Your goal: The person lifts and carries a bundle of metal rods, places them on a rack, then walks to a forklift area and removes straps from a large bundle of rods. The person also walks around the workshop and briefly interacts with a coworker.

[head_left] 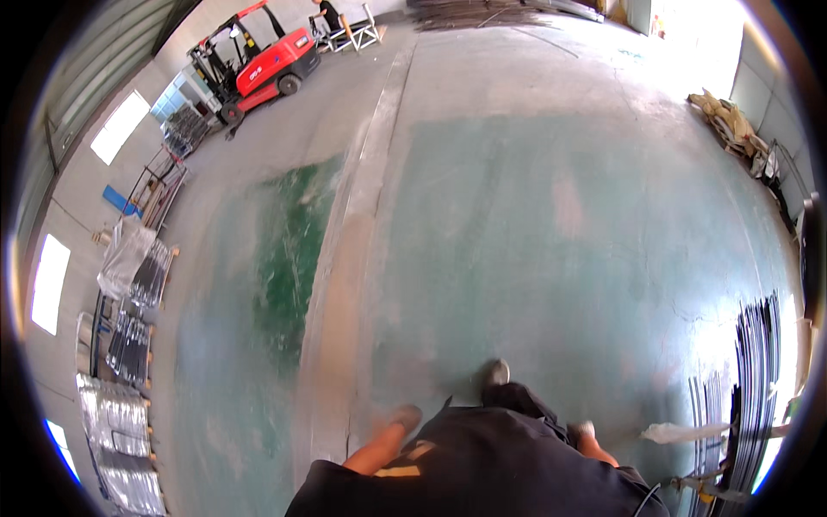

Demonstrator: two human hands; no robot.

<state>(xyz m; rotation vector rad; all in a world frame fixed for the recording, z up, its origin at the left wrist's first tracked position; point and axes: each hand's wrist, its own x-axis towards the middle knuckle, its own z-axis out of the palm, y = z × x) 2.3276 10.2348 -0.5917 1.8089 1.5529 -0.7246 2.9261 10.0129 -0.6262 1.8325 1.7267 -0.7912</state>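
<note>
My left hand (407,419) hangs beside my dark clothing, over the worn floor strip. It looks greyish and smeared, so its fingers cannot be made out. On the other side, my right hand (582,429) hangs low by my body, small in view, its fingers partly hidden. Nothing that either hand holds can be seen. Between them, one shoe (498,372) shows ahead of my dark trouser leg (525,400) on the green floor (534,258).
A red forklift (274,65) stands far left, near a person in black (329,15) beside a pale metal frame (357,34). Wrapped bundles (116,414) on pallets line the left wall. Long dark bars (756,379) are stacked at right. A tan covered pile (724,119) lies far right.
</note>
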